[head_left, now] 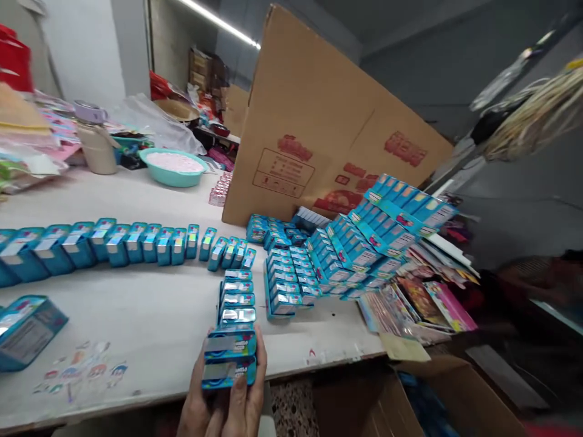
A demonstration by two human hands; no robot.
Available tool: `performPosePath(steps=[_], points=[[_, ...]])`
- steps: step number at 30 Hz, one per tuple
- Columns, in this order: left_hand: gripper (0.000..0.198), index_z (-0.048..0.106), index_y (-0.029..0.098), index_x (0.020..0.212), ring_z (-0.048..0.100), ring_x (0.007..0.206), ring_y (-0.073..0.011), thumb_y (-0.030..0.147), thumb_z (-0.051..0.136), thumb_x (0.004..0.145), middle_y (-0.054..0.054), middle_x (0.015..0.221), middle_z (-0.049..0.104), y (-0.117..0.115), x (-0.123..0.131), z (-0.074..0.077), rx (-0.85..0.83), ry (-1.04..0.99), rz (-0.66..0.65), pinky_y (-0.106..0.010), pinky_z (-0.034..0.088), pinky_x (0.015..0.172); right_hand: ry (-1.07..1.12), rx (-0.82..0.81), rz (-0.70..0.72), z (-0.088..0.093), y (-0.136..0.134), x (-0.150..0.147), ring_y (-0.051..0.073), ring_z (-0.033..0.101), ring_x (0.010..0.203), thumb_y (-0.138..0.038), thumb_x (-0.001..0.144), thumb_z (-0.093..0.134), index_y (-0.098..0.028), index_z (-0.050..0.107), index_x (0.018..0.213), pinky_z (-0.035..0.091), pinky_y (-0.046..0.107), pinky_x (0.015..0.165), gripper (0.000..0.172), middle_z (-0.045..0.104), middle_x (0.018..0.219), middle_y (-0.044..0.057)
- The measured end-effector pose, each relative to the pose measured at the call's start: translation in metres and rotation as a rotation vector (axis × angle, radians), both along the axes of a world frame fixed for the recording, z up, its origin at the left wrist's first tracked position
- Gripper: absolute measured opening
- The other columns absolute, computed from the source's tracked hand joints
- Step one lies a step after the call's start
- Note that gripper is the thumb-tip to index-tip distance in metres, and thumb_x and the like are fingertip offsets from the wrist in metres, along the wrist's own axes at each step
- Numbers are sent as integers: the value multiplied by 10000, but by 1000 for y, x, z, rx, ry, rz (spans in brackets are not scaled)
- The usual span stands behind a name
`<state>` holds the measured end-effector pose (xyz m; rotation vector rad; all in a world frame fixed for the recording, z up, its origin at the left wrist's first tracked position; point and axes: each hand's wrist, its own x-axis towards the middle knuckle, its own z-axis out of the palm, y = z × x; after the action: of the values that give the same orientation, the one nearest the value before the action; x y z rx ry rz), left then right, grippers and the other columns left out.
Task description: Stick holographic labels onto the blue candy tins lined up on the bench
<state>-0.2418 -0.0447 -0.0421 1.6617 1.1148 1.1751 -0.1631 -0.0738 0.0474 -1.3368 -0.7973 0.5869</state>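
Observation:
My left hand [198, 388] and my right hand [250, 388] press from both sides on the near end of a short column of blue boxes [229, 344] at the table's front edge. Beyond the held boxes, more blue boxes [238, 299] stand in line, leading away from me. A long curved row of blue boxes [136, 243] runs off to the left. Just right of the column is an open blue tray filled with small boxes [285, 285]. Stacked filled trays [364, 243] rise farther right.
A large cardboard sheet [310, 121] leans behind the trays. At the back left are a turquoise basin [173, 170] and a bottle [97, 145]. A larger blue box [30, 331] lies at left. Below the table's right edge is an open carton [464, 394].

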Motion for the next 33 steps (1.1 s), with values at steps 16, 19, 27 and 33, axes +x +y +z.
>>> performPosePath(steps=[16, 19, 27, 33], points=[[604, 377, 214, 1525, 599, 1312, -367, 442, 505, 980, -175, 1436, 592, 25, 5, 1, 1, 160, 45, -533, 531, 1061, 46, -72, 61, -25, 17, 27, 287, 417, 1498, -467, 1038, 515, -242, 436, 1565, 420, 446, 1196, 579, 416, 1630, 116], [617, 355, 214, 1539, 554, 1372, -349, 420, 516, 980, -175, 1503, 533, 26, 4, 1, 23, 190, 24, -499, 516, 1092, 118, -86, 76, -19, 16, 28, 275, 493, 1447, -482, 1038, 512, -236, 443, 1564, 471, 416, 1155, 585, 499, 1575, 108], [648, 290, 306, 1610, 473, 1459, -326, 337, 493, 996, -112, 1605, 465, 21, 3, -9, 113, 252, -1, -510, 458, 1167, -105, -166, 50, -56, 8, 51, 296, 290, 1556, -491, 1039, 502, -236, 494, 1534, 298, 531, 1259, 557, 375, 1646, 101], [1078, -115, 293, 1652, 326, 1514, -417, 433, 658, 915, -192, 1733, 131, 28, -4, 3, -45, 261, -34, -611, 429, 1137, -328, -93, 132, -28, 9, 70, 340, 203, 1575, -446, 1018, 549, -278, 297, 1622, 247, 593, 1266, 676, 233, 1703, 65]])
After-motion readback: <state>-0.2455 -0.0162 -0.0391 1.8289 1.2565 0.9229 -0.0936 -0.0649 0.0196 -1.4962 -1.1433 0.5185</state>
